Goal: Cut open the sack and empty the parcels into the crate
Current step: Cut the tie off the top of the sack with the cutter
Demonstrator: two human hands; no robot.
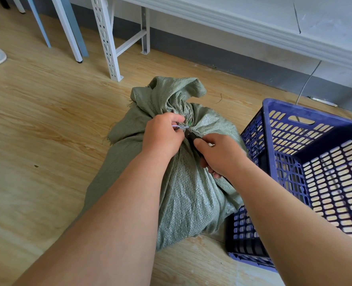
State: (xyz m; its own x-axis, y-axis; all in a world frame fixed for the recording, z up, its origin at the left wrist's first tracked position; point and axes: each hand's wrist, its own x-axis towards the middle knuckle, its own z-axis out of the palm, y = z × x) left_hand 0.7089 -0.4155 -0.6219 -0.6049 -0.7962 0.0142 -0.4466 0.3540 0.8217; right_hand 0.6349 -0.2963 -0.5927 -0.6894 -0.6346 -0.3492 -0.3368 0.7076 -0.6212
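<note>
Green woven sack (183,182) tied shut; left hand (163,135) pinches tie (180,127); right hand (220,154) grips knife (192,137).

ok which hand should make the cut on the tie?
Right. The right hand already grips a dark-handled cutter pointed at the sack's tied neck, while the left hand pinches the white tie, likely keeping it steady.

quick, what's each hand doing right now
Left hand: pinching the white tie at the sack neck.
Right hand: gripping a dark tool, mostly hidden.
</note>
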